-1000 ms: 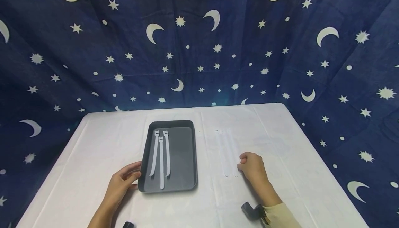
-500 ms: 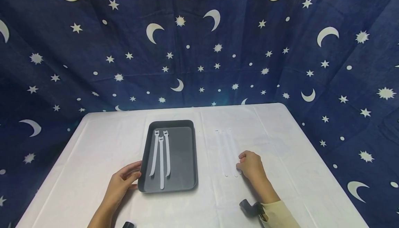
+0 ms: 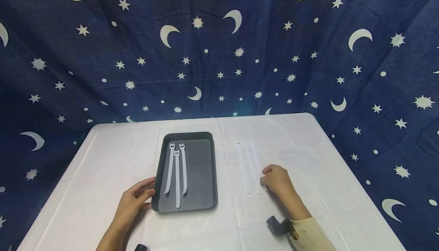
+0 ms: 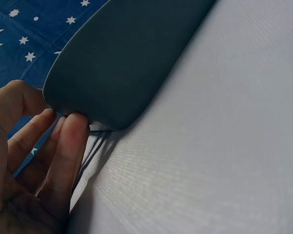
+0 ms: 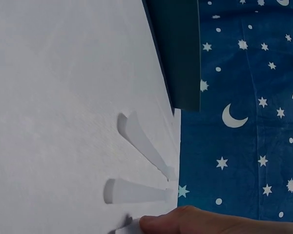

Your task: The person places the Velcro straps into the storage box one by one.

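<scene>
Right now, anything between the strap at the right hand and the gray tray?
Yes: a middle strap and a left strap lie on the table between the right strap, at the right hand, and the gray tray. After those, the tray's raised wall; nothing else visible.

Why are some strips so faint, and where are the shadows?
Head view: white strips blend into the white table; those in the gray tray stand out. Right wrist view: shadows show at two strips' rounded ends. Left wrist view: the tray's side looks dark, with shadow beside the left hand.
</scene>
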Tool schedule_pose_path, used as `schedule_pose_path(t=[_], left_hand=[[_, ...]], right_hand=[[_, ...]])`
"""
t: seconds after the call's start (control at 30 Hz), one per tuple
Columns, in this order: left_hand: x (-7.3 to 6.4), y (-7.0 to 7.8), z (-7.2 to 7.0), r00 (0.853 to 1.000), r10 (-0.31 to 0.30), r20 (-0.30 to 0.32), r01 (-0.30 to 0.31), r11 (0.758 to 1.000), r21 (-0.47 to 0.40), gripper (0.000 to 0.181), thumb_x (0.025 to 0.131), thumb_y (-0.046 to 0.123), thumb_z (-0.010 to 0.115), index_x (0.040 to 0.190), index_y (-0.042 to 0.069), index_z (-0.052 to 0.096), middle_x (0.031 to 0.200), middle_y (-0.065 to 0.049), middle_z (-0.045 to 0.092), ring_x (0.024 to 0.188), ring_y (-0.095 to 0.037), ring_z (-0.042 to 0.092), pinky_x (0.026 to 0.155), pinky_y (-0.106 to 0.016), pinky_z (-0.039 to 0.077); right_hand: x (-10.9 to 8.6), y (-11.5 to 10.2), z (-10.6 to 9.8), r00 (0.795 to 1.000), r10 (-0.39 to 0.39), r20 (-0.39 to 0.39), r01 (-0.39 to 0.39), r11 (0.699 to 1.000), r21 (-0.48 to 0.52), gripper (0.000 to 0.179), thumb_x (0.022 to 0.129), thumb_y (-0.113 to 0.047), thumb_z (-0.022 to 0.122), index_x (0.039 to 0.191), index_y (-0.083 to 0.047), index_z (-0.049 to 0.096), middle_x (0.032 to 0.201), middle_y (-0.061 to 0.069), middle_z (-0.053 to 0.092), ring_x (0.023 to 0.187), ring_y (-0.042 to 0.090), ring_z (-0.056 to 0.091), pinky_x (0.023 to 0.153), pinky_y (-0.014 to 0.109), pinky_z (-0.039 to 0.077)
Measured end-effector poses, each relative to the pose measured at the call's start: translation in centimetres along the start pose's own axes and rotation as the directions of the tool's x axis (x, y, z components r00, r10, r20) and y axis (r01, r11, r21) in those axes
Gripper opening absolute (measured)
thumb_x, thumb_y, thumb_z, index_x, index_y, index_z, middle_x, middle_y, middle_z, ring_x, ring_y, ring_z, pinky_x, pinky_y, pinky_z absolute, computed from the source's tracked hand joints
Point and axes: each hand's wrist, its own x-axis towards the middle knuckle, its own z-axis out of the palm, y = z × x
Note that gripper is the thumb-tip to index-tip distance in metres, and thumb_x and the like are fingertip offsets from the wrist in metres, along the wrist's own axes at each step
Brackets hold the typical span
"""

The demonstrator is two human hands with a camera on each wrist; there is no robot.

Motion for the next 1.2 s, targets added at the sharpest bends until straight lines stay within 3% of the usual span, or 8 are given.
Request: schedule_pose_path(t=[0.23, 0.47, 0.83, 1.2], left_hand=[[0.0, 0.0, -0.1, 1.0, 0.011, 0.009, -0.011, 1.0, -0.018, 0.053, 0.09, 0.022, 0.071, 0.138, 0.008, 0.055, 0.136, -0.02, 0.058, 0.093, 0.004, 0.064, 0.071, -0.03, 0.062], [0.0, 0.0, 0.0, 0.999, 0.033, 0.008, -0.033, 0.999, -0.021, 0.052, 0.09, 0.02, 0.071, 0.138, 0.007, 0.055, 0.136, -0.021, 0.058, 0.093, 0.005, 0.064, 0.071, -0.03, 0.062], [-0.1, -0.1, -0.1, 1.0, 0.016, 0.012, -0.015, 0.999, -0.03, 0.052, 0.091, 0.021, 0.07, 0.138, 0.007, 0.055, 0.135, -0.02, 0.059, 0.093, 0.002, 0.065, 0.071, -0.03, 0.062], [-0.2, -0.1, 0.0, 1.0, 0.014, 0.003, -0.014, 1.0, -0.022, 0.052, 0.091, 0.022, 0.071, 0.138, 0.007, 0.054, 0.134, -0.02, 0.059, 0.092, 0.002, 0.065, 0.071, -0.03, 0.062]], right_hand=[[0.6, 0.5, -0.7, 0.994, 0.014, 0.113, -0.028, 0.992, 0.119, 0.023, 0.076, -0.005, 0.068, 0.096, 0.007, 0.068, 0.073, 0.008, 0.065, 0.059, 0.016, 0.06, 0.054, 0.027, 0.054], [1.4, 0.5, -1.4, 0.965, 0.056, 0.254, -0.131, 0.949, 0.286, 0.033, 0.078, -0.002, 0.069, 0.108, 0.01, 0.063, 0.086, 0.015, 0.065, 0.066, 0.017, 0.064, 0.061, 0.029, 0.061], [2.2, 1.1, -2.1, 0.936, 0.011, 0.352, -0.154, 0.912, 0.38, 0.046, 0.082, -0.002, 0.066, 0.123, 0.016, 0.056, 0.096, 0.017, 0.065, 0.073, 0.017, 0.065, 0.068, 0.029, 0.062], [2.6, 1.0, -3.0, 0.909, -0.054, 0.414, -0.164, 0.866, 0.472, 0.051, 0.083, -0.001, 0.063, 0.129, 0.017, 0.048, 0.087, 0.006, 0.06, 0.067, 0.01, 0.061, 0.063, 0.022, 0.059]])
